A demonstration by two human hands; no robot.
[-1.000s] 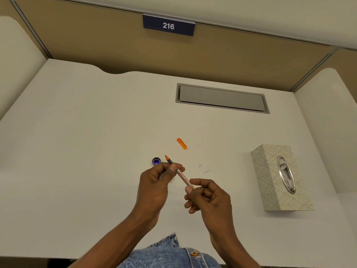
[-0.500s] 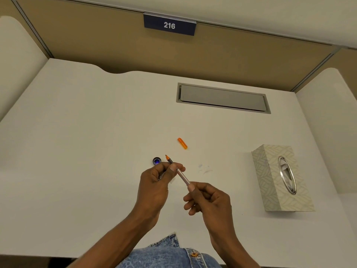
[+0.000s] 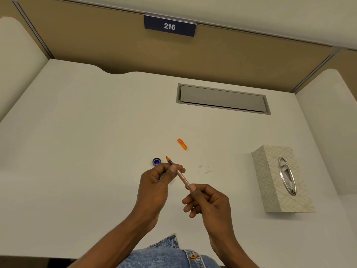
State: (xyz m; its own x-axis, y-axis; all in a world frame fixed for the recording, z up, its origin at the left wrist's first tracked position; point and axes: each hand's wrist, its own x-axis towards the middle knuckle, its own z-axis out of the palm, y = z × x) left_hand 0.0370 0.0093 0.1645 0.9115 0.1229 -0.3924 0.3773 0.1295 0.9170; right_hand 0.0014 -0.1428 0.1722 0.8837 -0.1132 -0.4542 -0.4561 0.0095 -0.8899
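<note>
A thin clear-barrelled pen with an orange tip is held above the white desk, its tip pointing up and to the left. My left hand pinches the pen near the tip between thumb and fingers. My right hand grips the pen's rear end. The orange pen cap lies loose on the desk beyond the hands. A small round dark cap with a blue inside sits just left of the pen tip.
A patterned tissue box lies at the right of the desk. A grey cable-tray lid is set into the desk at the back. Faint ink marks show near the pen. Partitions close off the back and both sides.
My right hand has slid a little back along the pen, baring more of the barrel between the hands. The left hand and the items on the desk have stayed put.
</note>
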